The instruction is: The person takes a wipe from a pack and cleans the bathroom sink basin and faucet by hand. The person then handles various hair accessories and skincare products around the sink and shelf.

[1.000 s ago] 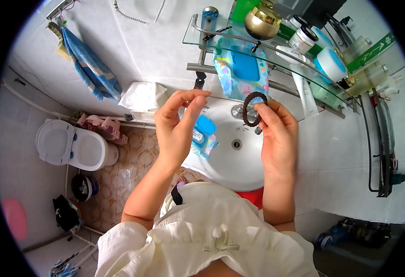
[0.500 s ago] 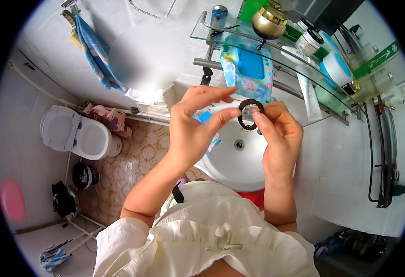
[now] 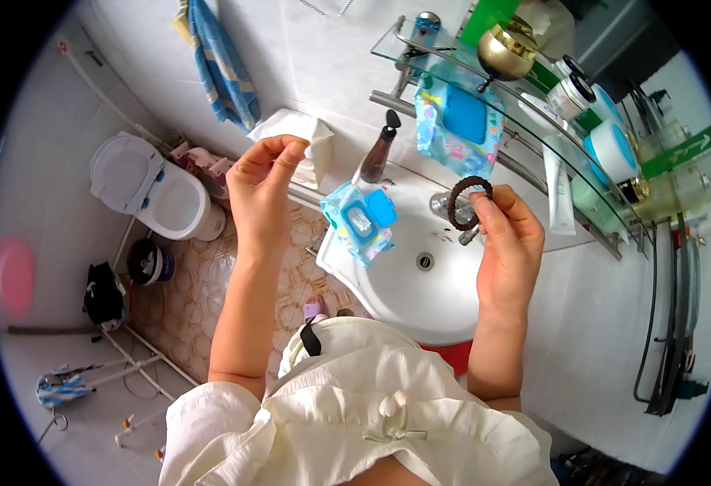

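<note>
The left hand, fingers closed on nothing visible, was drawn leftward; the dark-brown braided ring was pinched by the right hand alone.

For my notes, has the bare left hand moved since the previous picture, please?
Yes; the bare left hand has moved leftward in view, away from the white ceramic washbasin.

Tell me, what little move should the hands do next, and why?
Maybe bring the left hand over to the dark hair tie: only the right hand holds it, pinching one side, while the left hand is well apart from it.
</note>
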{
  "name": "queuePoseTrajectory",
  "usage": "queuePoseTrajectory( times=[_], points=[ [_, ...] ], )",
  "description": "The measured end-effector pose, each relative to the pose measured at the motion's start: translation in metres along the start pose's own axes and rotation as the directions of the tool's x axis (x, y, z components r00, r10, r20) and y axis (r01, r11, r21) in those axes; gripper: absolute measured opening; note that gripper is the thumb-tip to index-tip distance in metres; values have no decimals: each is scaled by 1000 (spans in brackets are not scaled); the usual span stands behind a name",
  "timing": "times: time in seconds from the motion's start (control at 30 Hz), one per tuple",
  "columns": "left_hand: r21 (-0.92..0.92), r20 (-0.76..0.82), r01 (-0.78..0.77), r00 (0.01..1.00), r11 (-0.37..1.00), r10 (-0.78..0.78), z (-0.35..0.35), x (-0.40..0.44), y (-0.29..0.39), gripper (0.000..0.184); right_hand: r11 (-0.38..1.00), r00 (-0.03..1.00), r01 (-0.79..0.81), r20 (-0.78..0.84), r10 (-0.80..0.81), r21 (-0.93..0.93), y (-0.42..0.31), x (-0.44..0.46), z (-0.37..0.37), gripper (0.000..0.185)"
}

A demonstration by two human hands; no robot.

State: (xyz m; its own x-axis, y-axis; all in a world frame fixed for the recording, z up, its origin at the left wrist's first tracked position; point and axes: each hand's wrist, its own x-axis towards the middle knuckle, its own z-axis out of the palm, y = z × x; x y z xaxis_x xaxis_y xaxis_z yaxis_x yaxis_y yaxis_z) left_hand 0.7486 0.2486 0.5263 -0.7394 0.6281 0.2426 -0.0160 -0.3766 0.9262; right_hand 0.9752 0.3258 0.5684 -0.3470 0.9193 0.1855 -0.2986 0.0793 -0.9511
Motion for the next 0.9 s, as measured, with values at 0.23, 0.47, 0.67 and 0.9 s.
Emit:
queuePoseTrajectory(
  times=[0.23,0.47,0.67,0.9],
  points=[
    [-123,-115,101,987,987,-115,-25,-31,21,13,997,997,76,25,-76,-17,11,22,-2,5],
    [-120,-233,145,958,982,-170,-69,-57,36,14,1000,995,20,94,-20,4,43,26,23,8],
    [-39,-336,353,876,935,-345,-167,-63,-11,17,987,972,-117,192,137,-111,87,-12,63,4],
    [-256,-628,504,562,825,-539,-368,-70,-89,25,913,922,-279,183,341,-298,169,-38,147,7]
  ],
)
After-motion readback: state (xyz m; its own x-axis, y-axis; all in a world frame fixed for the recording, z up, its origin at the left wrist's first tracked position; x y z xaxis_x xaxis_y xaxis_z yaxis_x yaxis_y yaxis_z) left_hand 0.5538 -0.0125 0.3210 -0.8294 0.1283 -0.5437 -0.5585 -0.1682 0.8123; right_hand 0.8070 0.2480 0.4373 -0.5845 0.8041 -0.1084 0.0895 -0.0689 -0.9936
